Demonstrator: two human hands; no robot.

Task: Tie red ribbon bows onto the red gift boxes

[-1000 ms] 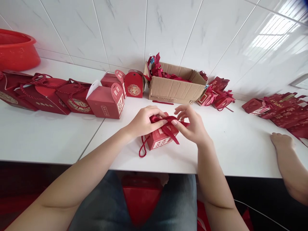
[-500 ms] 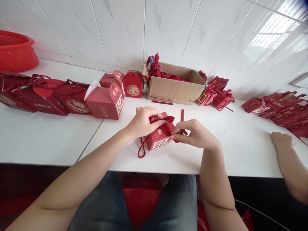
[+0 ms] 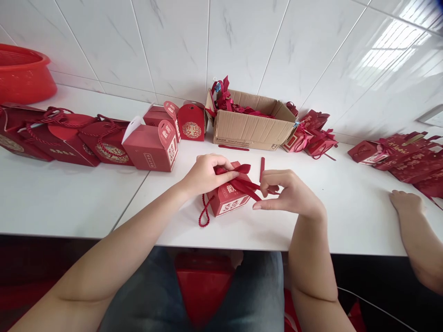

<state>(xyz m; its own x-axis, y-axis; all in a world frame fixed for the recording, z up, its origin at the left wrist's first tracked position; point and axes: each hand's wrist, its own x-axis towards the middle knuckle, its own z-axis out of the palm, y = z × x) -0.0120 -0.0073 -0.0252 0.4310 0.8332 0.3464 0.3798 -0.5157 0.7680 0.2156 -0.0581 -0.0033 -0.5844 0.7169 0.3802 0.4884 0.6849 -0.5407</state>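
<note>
A small red gift box [image 3: 229, 202] with pale lettering sits on the white table [image 3: 194, 233]. A twisted red cord loop [image 3: 204, 216] hangs from its left side. My left hand [image 3: 211, 175] pinches the dark red ribbon bow [image 3: 243, 169] on top of the box. Ribbon tails run rightward from the bow to my right hand [image 3: 282, 191]. Its index finger is hooked at the ribbon, while the thumb stands apart below it; the exact hold there is partly hidden.
A cardboard box [image 3: 254, 127] of red ribbons stands by the wall. Red boxes [image 3: 148, 145] line the back left, near a red basin [image 3: 26, 76]. More red packages [image 3: 401, 154] are at right, beside another person's hand [image 3: 408, 203]. A red strip [image 3: 262, 168] lies behind my right hand.
My right hand has moved right, away from the box, and its thumb and index finger have parted. The ribbon tails now stretch out to the right. My left hand has stayed on the bow.
</note>
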